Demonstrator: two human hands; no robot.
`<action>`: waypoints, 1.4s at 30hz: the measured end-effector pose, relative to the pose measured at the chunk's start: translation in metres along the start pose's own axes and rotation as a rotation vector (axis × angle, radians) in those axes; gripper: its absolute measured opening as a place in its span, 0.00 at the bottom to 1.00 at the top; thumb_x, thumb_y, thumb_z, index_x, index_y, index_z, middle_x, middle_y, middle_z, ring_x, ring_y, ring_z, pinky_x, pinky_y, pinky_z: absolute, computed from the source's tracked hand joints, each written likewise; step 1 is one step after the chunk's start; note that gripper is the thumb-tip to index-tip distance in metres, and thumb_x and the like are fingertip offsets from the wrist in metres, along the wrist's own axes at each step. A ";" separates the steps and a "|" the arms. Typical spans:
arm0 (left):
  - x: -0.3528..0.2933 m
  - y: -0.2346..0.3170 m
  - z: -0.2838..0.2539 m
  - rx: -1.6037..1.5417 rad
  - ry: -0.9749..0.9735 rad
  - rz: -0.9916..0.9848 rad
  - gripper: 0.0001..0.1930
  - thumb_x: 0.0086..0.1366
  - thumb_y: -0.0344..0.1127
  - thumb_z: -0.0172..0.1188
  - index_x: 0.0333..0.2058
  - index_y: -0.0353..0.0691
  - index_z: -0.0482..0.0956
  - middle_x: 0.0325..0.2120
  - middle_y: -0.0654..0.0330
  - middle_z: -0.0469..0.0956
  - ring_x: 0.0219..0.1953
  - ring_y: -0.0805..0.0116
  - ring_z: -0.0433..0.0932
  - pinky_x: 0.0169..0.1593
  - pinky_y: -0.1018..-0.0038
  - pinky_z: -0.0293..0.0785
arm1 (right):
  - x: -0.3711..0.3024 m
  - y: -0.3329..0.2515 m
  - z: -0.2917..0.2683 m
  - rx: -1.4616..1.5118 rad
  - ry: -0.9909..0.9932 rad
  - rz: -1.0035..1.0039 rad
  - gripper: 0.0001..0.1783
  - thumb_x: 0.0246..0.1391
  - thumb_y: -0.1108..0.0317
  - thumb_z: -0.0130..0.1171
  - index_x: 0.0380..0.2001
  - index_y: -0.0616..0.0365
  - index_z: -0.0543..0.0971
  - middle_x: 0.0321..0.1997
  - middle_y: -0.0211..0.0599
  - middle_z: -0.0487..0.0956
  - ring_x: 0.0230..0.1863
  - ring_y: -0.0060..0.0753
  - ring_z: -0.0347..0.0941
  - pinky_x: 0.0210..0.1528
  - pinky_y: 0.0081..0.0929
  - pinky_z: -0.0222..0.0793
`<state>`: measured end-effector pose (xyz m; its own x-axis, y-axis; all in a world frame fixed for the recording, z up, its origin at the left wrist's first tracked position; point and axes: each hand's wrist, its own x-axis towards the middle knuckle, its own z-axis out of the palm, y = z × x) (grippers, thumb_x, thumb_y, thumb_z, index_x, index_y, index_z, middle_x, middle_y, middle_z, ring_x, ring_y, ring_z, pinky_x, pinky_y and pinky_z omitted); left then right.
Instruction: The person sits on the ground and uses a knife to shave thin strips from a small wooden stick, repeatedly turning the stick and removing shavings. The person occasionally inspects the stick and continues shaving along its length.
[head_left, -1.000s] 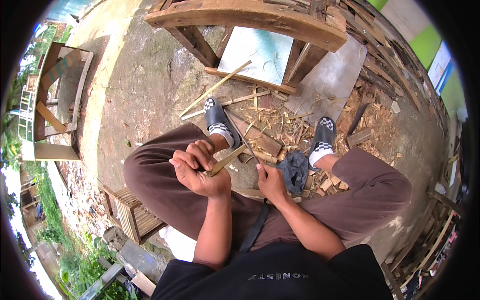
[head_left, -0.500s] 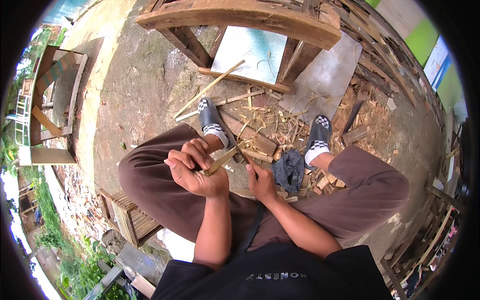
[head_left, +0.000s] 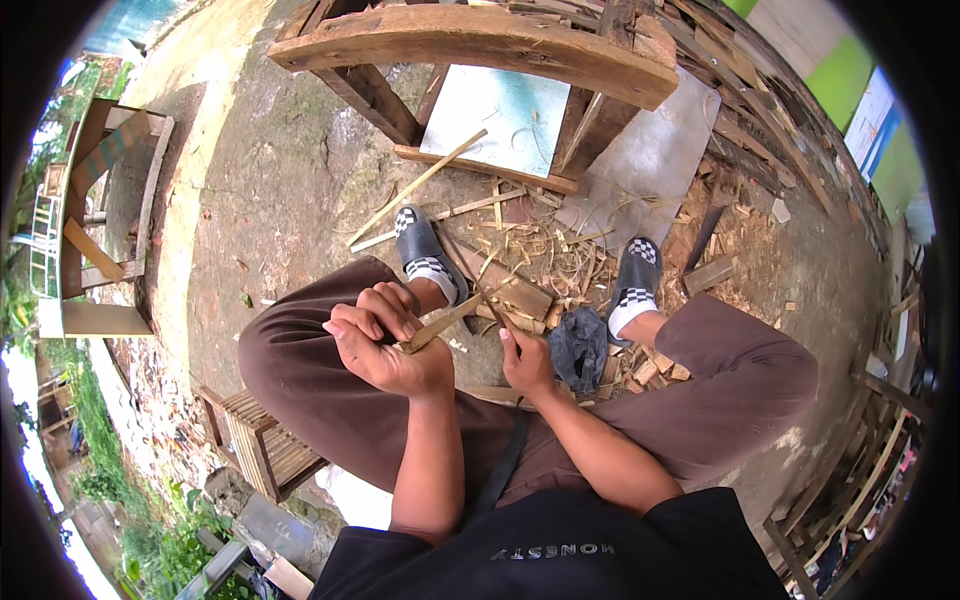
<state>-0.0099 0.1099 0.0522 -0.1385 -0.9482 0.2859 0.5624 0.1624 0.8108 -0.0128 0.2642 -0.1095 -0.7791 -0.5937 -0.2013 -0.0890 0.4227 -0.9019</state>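
My left hand (head_left: pixel 385 345) is closed around a narrow strip of split wood or bamboo (head_left: pixel 448 320), palm turned up above my left knee. The strip slants away to the upper right, past the fingers. In my right hand (head_left: pixel 527 362) is a knife with a long, dark, thin blade (head_left: pixel 470 272) pointing to the upper left. Blade and strip cross just beyond my right fingers; whether they touch is hard to tell. Most of the knife's handle is hidden by the fingers. A dark strap (head_left: pixel 503 465) lies across my lap below the right wrist.
Shavings (head_left: pixel 535 245) and wood offcuts litter the ground between my shoes, beside a crumpled black plastic bag (head_left: pixel 578 348). A heavy wooden bench (head_left: pixel 480 30) stands ahead, with a metal sheet (head_left: pixel 650 150) to its right. Left are a slatted stool (head_left: pixel 250 440) and a wooden frame (head_left: pixel 150 200).
The right hand with the knife has shifted slightly right, and the left hand with the strip slightly left. Both grips are unchanged. The whole view has tilted a little.
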 end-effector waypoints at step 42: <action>-0.003 0.031 -0.045 -0.025 -0.351 -0.399 0.30 0.80 0.44 0.33 0.13 0.47 0.60 0.08 0.66 0.58 0.15 0.73 0.53 0.26 0.72 0.54 | 0.030 0.035 0.005 -0.044 -0.335 0.313 0.26 0.71 0.51 0.44 0.41 0.66 0.78 0.28 0.60 0.80 0.33 0.67 0.78 0.39 0.55 0.70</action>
<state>0.0443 0.1056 0.0533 -0.6081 -0.7855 0.1149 0.4285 -0.2029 0.8805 -0.0363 0.2581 -0.1492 -0.5300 -0.6184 -0.5802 0.0866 0.6412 -0.7625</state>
